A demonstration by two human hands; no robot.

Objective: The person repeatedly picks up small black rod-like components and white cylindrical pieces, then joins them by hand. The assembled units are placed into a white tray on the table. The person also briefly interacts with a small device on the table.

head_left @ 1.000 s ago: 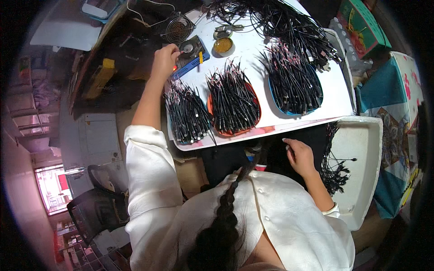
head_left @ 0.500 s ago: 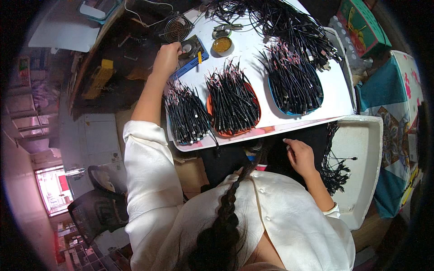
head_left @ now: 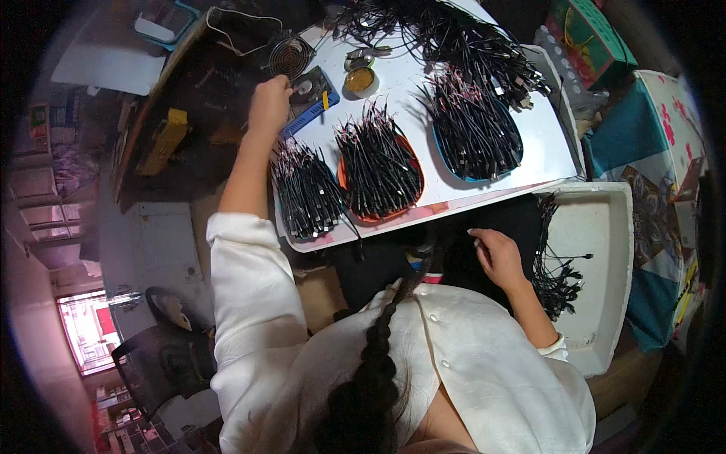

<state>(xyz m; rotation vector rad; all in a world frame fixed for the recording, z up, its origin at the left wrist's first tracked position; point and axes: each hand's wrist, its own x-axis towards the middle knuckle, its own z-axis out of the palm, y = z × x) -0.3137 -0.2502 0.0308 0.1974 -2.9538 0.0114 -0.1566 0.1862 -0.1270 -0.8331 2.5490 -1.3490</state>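
My left hand (head_left: 270, 108) is closed at the near-left edge of a blue-sided box (head_left: 311, 106) with a grey top and a round pale spot. What its fingers hold, if anything, is hidden. Closest to that hand is a bundle of black cables (head_left: 305, 193) with stripped reddish and pale wire ends upward. Beside it, a second cable bundle (head_left: 378, 163) stands in an orange tray (head_left: 418, 155). A third bundle (head_left: 475, 125) fills a blue tray (head_left: 441, 151) farther right. My right hand (head_left: 497, 256) hangs over my dark lap below the table edge, fingers loosely bent and apart, nothing visible in them.
A small round tin (head_left: 361, 82) with an amber substance stands right of the box. Behind it lies a heap of loose black cables (head_left: 454, 38). A round fan grille (head_left: 290, 57) is at the back left. A white foam bin (head_left: 605, 303) with cables sits at my right.
The whole view has shifted slightly, with the table things now a little farther left. My left hand stays by the blue box and my right hand over my lap.
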